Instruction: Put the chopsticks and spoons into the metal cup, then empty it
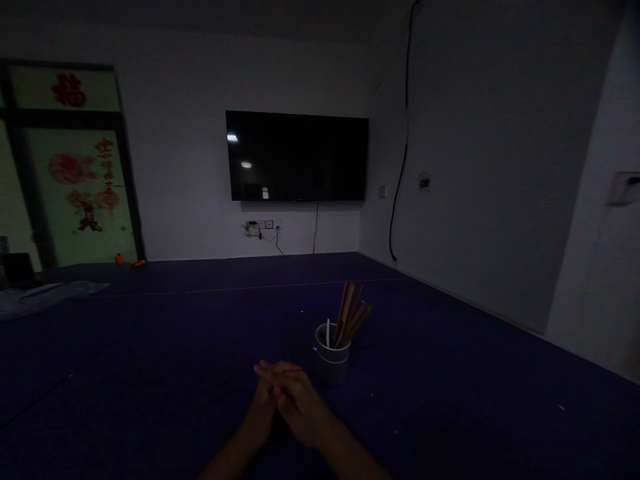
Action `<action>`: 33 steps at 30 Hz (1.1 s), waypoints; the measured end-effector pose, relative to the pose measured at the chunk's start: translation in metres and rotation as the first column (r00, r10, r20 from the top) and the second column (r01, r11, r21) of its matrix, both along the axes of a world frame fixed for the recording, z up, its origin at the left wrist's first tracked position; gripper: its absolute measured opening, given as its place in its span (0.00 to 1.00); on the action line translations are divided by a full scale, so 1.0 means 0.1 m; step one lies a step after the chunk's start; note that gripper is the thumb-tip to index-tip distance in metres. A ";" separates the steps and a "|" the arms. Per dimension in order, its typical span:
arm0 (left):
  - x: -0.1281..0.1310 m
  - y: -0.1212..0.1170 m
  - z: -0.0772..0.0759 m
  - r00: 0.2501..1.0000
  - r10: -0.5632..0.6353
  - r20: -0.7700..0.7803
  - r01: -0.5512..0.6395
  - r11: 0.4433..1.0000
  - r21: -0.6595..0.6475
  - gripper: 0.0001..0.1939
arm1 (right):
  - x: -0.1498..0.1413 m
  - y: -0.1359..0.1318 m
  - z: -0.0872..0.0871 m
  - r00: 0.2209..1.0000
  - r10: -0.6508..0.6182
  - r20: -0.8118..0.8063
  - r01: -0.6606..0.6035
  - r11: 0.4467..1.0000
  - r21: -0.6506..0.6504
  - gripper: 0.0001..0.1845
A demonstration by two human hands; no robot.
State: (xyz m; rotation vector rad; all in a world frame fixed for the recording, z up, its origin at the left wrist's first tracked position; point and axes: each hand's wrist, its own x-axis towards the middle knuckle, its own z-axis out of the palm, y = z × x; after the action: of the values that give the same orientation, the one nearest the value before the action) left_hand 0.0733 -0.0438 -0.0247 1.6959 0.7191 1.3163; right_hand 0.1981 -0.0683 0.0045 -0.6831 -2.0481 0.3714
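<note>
Both hands meet low in the middle of the head view. My left hand (pixel 263 402) lies against my right hand (pixel 303 410), their fingers crossing and pressed together. No object shows in either hand, though the space between the palms is hidden. Just beyond and to the right of them stands a grey cylindrical cup (pixel 332 367), upright and apart from the fingers. Several brown wooden sticks (pixel 350 317) lean to the right in it, along with one slim white piece (pixel 328 332) whose kind is unclear in the dim light.
The dark blue floor-like surface (pixel 190 347) carries small white scraps. A black television (pixel 300 157) hangs on the far wall above sockets and cords (pixel 265 227). A black cable (pixel 404 153) runs down the right wall. Clear plastic sheeting (pixel 55 297) lies left, near a door (pixel 75 193).
</note>
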 end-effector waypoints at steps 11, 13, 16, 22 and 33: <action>0.09 0.05 0.03 0.996 0.089 -0.019 -0.091 0.993 -0.081 0.33 | -0.04 0.14 0.00 0.998 -0.041 0.046 0.038 0.997 0.068 0.27; 0.10 0.05 0.04 0.996 0.090 0.016 -0.087 0.987 -0.134 0.33 | -0.05 0.18 -0.03 0.995 -0.064 0.072 0.056 0.992 0.116 0.25; 0.13 0.05 0.07 0.989 0.128 0.068 -0.114 0.976 -0.185 0.31 | -0.04 0.27 -0.10 0.982 -0.148 0.118 0.124 0.973 0.194 0.22; 0.21 0.10 0.03 0.971 0.189 0.146 -0.142 0.948 -0.283 0.31 | 0.01 0.40 -0.17 0.966 -0.173 0.190 0.129 0.966 0.223 0.19; 0.16 0.19 0.08 0.996 0.086 0.023 -0.083 0.990 -0.110 0.34 | -0.01 0.53 -0.25 0.938 -0.219 0.269 0.155 0.959 0.238 0.23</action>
State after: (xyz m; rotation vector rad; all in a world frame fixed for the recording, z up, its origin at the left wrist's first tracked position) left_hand 0.0893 -0.0244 -0.0171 1.5719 0.8391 1.3314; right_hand 0.1969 -0.0156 -0.0203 -0.8316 -2.2345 -0.0673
